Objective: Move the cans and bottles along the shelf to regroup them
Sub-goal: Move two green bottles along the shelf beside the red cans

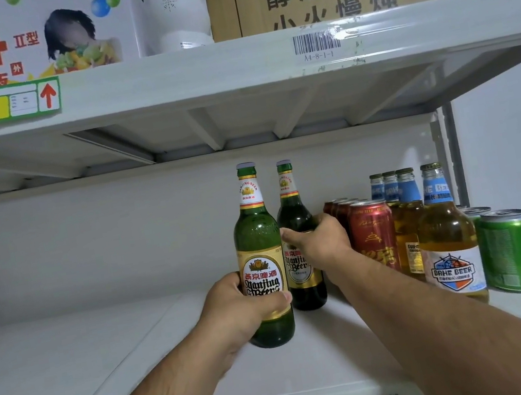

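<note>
— Your hands? The left hand (236,308) is wrapped round the near green bottle (261,266); the right hand (320,244) grips the far one (295,226).

— And around them?

— Both upright mid-shelf (71,349); red cans (372,237), amber bottles (446,235), green cans (509,252) crowd your right.

- The left hand (236,308) grips the nearer green Yanjing Beer bottle (255,232) around its label, upright on the white shelf (73,366).
- The right hand (320,242) grips the second Yanjing bottle (291,206), just behind and beside the first.
- To the right stand red cans (372,233), amber Dahe Beer bottles (446,235) and green cans (511,252).
</note>
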### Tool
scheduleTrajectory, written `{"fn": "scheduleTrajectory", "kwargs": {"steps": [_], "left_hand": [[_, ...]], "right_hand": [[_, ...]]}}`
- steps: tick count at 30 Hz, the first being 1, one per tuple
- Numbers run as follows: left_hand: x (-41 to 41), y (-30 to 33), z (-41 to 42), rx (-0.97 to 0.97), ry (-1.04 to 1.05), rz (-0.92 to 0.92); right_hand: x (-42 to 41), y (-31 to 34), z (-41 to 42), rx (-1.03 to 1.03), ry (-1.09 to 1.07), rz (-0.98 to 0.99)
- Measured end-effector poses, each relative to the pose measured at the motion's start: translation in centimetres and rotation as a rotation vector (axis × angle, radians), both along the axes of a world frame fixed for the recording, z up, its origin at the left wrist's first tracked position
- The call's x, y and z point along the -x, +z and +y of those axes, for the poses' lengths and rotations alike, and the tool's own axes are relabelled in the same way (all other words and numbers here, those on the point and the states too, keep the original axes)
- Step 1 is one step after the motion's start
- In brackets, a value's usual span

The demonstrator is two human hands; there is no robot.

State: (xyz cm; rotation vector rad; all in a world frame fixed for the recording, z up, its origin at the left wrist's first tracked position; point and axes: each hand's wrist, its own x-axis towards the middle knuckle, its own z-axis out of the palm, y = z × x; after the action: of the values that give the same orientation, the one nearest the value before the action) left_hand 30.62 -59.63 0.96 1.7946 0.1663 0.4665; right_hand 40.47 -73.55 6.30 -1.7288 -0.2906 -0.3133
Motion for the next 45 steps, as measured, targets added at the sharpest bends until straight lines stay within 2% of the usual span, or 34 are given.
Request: {"fn": "scheduleTrajectory", "kwargs": {"steps": [10, 16, 28, 45], "left_hand": [[-1.0, 0.2, -0.5, 0.013, 0.004, -0.007], [-1.5, 0.9, -1.6, 0.030, -0.007, -0.011], [-3.2, 0.2, -4.1, -0.007, -0.041, 0.012], [-3.4, 0.5, -5.3, -0.061, -0.024, 0.023]], "right_hand": [[2.1, 1.4, -1.5, 0.086, 0.018, -0.015], [5.5, 2.8, -3.3, 0.272, 0.006, -0.089], [8.0, 1.8, -6.7, 0.775, 0.015, -0.122], [8.9, -0.8, -8.4, 0.962, 0.024, -0.105]]}}
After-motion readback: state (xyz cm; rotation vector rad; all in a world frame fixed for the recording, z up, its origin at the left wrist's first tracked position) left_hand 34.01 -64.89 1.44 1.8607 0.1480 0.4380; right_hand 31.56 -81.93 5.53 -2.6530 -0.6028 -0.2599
